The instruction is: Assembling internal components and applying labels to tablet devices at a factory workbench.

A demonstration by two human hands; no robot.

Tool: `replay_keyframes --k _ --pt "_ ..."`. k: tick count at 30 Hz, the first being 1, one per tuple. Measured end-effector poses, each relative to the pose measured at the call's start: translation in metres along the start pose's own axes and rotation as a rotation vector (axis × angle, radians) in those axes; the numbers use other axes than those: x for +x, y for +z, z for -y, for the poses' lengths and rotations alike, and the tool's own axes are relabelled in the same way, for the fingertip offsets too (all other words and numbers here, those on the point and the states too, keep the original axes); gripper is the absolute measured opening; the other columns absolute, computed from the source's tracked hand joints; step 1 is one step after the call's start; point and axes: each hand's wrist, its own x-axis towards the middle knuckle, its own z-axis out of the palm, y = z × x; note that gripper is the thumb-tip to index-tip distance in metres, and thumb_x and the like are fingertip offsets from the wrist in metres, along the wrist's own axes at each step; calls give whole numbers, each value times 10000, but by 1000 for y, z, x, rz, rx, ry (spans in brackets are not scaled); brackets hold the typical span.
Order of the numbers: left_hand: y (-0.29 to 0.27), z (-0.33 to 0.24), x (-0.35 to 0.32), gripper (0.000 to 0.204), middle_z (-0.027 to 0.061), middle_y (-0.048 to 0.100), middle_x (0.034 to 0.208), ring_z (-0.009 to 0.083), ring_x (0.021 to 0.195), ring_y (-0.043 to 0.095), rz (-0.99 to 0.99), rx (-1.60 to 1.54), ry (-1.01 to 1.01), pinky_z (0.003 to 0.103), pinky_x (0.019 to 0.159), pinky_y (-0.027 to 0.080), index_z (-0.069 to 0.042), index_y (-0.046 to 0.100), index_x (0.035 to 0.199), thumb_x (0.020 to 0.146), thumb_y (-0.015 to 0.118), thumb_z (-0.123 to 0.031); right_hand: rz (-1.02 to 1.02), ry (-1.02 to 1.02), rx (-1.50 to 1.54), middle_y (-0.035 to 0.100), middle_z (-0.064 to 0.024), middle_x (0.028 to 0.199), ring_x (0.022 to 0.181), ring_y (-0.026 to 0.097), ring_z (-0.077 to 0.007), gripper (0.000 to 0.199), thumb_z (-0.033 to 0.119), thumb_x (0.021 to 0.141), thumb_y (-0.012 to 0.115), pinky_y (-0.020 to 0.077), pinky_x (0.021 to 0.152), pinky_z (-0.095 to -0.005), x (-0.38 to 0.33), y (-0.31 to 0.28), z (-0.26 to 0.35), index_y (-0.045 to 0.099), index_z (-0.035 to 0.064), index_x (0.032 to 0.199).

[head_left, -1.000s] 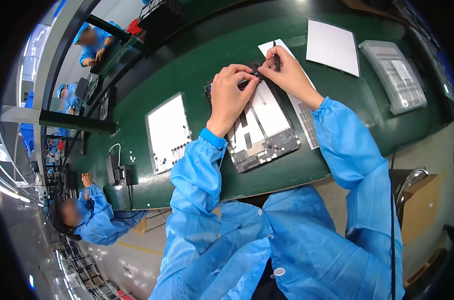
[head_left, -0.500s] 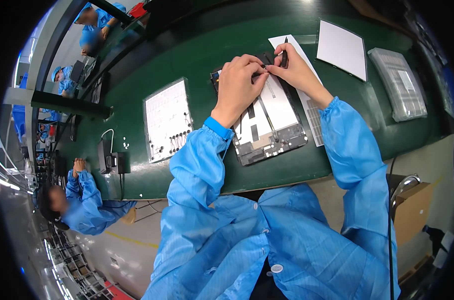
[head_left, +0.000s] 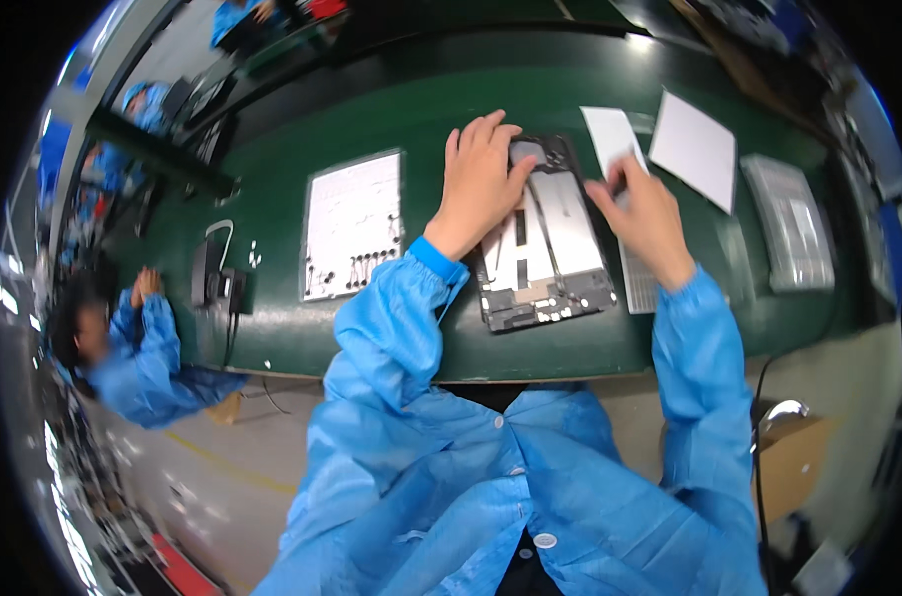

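An opened tablet (head_left: 565, 223) lies on the green bench, its pale inner panels, flex strips and dark circuit board exposed. My left hand (head_left: 479, 184) rests along its upper left edge, fingers stretched out and the thumb reaching onto the tablet. To the right of the tablet, my right hand (head_left: 644, 214) is over a narrow white sheet (head_left: 607, 129) with a printed grid at its near end. Its fingers are bent and smeared by motion, the thumb standing apart. Whether they hold anything is not clear.
Left of the tablet lies a clear-covered white sheet (head_left: 351, 214) bearing small black parts with leads. Farther left stands a black adapter (head_left: 217, 283) with cables. A white panel (head_left: 694, 149) and wrapped plastic trays (head_left: 788, 223) lie right. Another person's sleeve (head_left: 153, 343) shows at left.
My right hand has drawn back from the tablet's top to the right; the black slim tool it held no longer shows clearly. My left fingers have straightened out. The view has shifted.
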Motion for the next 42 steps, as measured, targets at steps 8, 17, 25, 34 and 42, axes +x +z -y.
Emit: replay_keyframes --k 8,17,25,34,42 --pt "0 -10 -51 424 171 237 1617 380 1516 155 -165 -699 -336 618 1168 118 -127 521 1357 974 597 -295 24 212 1105 424 -262 1514 1350 463 -221 353 -102 868 597 387 1049 -287 -30 23 20 384 101 1062" --pt "-27 -41 -78 502 235 269 1511 383 1410 278 -384 -860 -213 468 1160 204 -22 387 1369 937 591 -178 -180 180 1132 511 -164 1470 1164 563 -183 338 -47 858 646 435 965 -289 171 68 10 411 87 1060" --pt "-21 -54 -76 442 206 283 1498 363 1397 290 -246 -1133 -363 453 1150 220 -22 382 1348 975 557 -183 -337 188 1061 574 -91 1070 928 579 -195 437 10 797 738 483 846 -315 281 227 75 454 58 1126" --pt "-33 -45 -80 368 190 327 1463 342 1344 374 -165 -1164 -449 404 1115 313 -18 418 1313 969 537 -74 -172 -486 217 638 -196 1201 1162 603 -380 397 138 833 716 468 968 -438 340 205 126 516 68 1169" --pt "-32 -46 -81 319 197 373 1401 371 1323 398 -56 -1296 -508 431 1109 326 -20 442 1260 957 541 -36 -206 -859 -480 598 -138 1259 1244 544 -319 536 155 786 748 414 1063 -453 504 223 169 516 115 1267"
